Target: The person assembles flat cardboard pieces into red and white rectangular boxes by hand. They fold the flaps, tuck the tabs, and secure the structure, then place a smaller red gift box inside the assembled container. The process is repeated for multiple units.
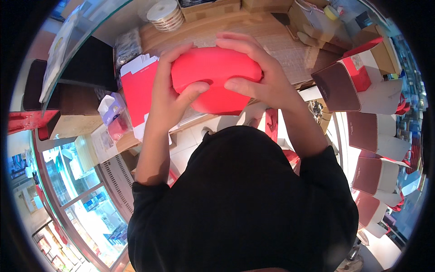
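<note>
A bright red box (pixel 216 68) with a rounded front hangs over the near edge of the wooden table (pixel 283 43). My left hand (pixel 170 93) grips its left side, fingers over the far edge and thumb on the near face. On the opposite side, my right hand (pixel 267 70) holds it the same way, its thumb pressing near the middle. The lower red part below the thumbs looks like a flap or panel; I cannot tell whether it is closed. Flat red cardboard sheets (pixel 139 93) with white tabs lie beside my left hand.
White ribbon spools (pixel 164 17) are stacked at the back left. A purple-and-white tissue pack (pixel 111 109) sits at the left edge. Cardboard boxes (pixel 210 10) line the back. Brown-and-white gift bags (pixel 336 88) stand in a row on the right.
</note>
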The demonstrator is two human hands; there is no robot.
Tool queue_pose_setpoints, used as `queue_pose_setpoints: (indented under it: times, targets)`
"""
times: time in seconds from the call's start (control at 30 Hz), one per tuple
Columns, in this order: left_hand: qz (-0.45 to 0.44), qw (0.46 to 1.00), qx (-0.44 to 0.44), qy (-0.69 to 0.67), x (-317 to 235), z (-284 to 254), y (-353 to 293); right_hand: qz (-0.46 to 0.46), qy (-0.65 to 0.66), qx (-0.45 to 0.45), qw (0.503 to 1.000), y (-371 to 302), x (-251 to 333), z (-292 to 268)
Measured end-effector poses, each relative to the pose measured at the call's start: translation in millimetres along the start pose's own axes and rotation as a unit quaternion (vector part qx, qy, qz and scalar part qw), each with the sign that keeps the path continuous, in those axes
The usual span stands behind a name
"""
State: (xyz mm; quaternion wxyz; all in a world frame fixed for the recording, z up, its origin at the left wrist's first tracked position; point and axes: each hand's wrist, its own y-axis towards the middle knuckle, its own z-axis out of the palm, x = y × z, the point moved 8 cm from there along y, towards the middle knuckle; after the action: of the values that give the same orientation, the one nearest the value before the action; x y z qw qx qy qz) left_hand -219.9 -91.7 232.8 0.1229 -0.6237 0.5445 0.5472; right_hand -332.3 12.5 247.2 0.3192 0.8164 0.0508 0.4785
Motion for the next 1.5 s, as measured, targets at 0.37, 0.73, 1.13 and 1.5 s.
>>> queue_pose_setpoints:
  times: [0.37,0.73,1.13,1.5]
  targets:
    - [0.044,0.941,-0.112,0.317,-10.6,41.7,-0.5,0.136,0.092,-0.259,0.952,-16.1,-50.3,-6.3]
    - [0.060,0.955,-0.056,0.286,0.2,32.1,-6.1,0.248,0.115,0.005,0.962,-7.0,-51.2,-5.8]
    - [0.092,0.954,-0.049,0.280,-15.2,24.2,-6.6,0.151,-0.016,0.086,0.985,23.8,-19.3,9.7]
    - [0.055,0.964,-0.049,0.254,-6.0,20.8,-13.2,0.189,0.012,0.147,0.971,19.9,-24.8,15.2]
